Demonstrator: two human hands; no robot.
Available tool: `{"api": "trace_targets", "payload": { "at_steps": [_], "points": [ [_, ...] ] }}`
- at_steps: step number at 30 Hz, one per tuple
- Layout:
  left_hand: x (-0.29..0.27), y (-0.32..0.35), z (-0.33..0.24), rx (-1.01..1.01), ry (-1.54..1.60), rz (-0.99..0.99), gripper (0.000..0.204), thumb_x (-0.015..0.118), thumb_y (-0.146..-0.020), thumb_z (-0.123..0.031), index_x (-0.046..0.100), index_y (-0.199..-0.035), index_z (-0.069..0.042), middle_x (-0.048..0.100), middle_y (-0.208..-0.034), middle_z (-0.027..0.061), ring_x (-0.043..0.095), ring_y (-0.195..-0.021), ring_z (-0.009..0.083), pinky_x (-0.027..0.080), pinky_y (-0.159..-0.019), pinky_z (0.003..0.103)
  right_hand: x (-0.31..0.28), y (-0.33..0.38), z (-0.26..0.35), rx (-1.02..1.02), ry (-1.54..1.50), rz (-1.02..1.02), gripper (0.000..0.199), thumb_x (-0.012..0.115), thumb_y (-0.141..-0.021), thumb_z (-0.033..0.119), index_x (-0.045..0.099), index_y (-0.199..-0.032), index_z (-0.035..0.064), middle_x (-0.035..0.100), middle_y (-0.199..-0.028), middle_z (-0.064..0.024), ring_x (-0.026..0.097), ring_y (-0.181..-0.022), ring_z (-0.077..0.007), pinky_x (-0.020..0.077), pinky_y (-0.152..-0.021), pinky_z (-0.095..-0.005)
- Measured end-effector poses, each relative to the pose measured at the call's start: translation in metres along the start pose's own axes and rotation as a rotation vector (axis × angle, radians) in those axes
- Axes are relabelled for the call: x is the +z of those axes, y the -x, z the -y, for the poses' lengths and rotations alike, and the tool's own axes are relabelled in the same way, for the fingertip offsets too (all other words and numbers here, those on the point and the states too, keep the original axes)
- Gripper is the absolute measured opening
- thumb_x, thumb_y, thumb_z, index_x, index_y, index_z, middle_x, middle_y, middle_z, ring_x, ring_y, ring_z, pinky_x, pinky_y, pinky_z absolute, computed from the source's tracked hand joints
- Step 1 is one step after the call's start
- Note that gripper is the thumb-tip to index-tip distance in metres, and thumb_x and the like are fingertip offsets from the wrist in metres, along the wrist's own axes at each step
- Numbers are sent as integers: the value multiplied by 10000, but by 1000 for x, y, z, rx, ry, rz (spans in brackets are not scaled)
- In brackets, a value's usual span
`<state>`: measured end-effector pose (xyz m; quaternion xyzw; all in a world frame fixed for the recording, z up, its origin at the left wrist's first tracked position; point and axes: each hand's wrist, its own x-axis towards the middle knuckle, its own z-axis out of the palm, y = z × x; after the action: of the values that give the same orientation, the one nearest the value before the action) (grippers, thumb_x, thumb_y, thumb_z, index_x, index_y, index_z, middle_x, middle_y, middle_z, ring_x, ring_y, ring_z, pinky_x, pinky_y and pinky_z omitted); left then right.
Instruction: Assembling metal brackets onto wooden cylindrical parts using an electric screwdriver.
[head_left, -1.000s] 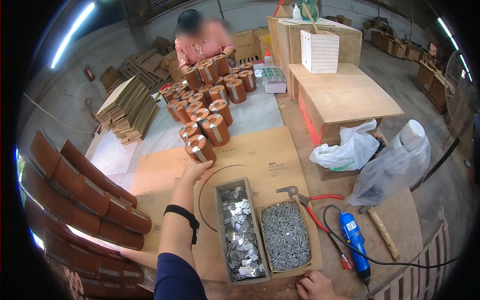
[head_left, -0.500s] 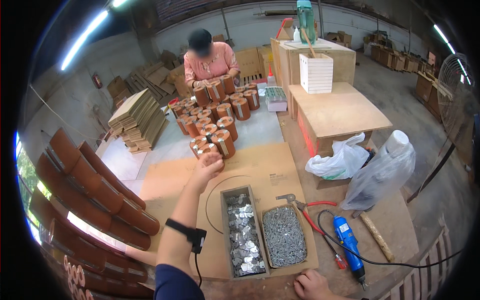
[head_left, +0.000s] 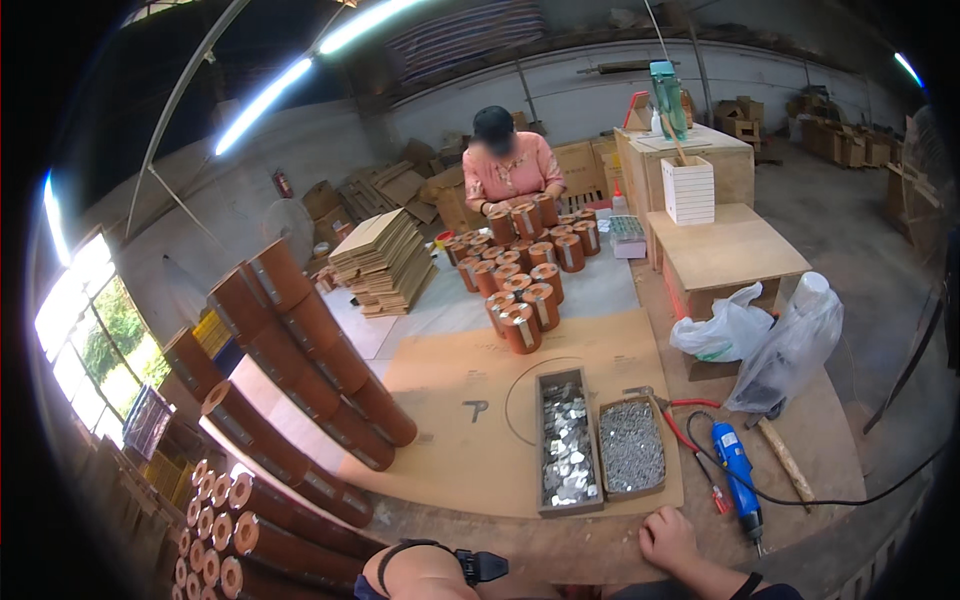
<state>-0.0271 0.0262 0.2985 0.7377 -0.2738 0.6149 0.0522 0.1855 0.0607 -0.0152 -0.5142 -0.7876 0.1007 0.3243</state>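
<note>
My left forearm [head_left: 425, 572], with a black strap and a small black device, shows at the lower edge; the left hand itself is out of the picture. My right hand [head_left: 668, 538] rests at the table's front edge, its fingers curled in, with nothing visible in them. Closest to it is a small box of screws [head_left: 632, 446]. Beside that box stands a long grey tray [head_left: 540, 440] of small metal plates. Farther off, several brown cylinders with round center holes stand grouped, a front cylinder [head_left: 521, 328] nearest me.
Stacked columns of brown cylinders [head_left: 320, 350] rise at left, and more lie below [head_left: 260, 545]. Red-handled pliers [head_left: 690, 425], a blue electric screwdriver [head_left: 736, 470] and a hammer [head_left: 785, 460] lie at right. Across the table, a person [head_left: 512, 170] works by a cardboard stack [head_left: 385, 265].
My left hand has left the front of the cylinder group and drawn back out of view. The view has swung left and up. My right hand stays near the table edge.
</note>
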Motion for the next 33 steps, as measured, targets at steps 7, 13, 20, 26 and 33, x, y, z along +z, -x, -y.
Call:
{"api": "trace_targets", "payload": {
  "at_steps": [7, 13, 20, 26, 33],
  "points": [
    [13, -36, -45, -206, 265, 132, 71, 483, -821, -52, 537, -784, -79, 485, -594, 41, 447, -445, 137, 355, -446, 273, 0, 0, 3, -59, -1, -48, 122, 622, -667, 153, 525, -712, 93, 492, -791, -99, 539, -737, -291, 458, -592, -407],
    [21, -33, -71, -210, 310, 68, 82, 462, -828, -36, 537, -824, -70, 487, -598, 48, 465, -461, 151, 371, -475, 292, 2, 2, 4, -67, 36, -52, 114, 610, -673, 140, 520, -718, 86, 483, -788, -104, 528, -758, -302, 450, -625, -415],
    [21, -34, -86, -236, 330, 101, 63, 470, -830, -45, 530, -822, -60, 503, -620, 51, 480, -470, 168, 390, -496, 307, 2, 2, 7, -73, 7, -55, 109, 604, -672, 112, 521, -732, 73, 486, -797, -113, 522, -764, -316, 440, -639, -420],
    [33, -32, -81, -11, -59, -5, 73, 494, -836, -90, 540, -885, -61, 512, -628, 37, 473, -442, 141, 380, -467, 288, -1, 1, 8, -56, -29, -52, 114, 604, -668, 92, 512, -732, 66, 482, -800, -122, 513, -764, -325, 428, -641, -423],
    [37, -34, -88, -64, -128, -8, 114, 501, -832, -104, 542, -929, -61, 504, -610, 28, 451, -423, 123, 358, -441, 253, -1, 3, 6, -34, -25, -53, 114, 600, -672, 96, 509, -736, 69, 473, -796, -119, 509, -768, -325, 428, -638, -422]
  ]
}}
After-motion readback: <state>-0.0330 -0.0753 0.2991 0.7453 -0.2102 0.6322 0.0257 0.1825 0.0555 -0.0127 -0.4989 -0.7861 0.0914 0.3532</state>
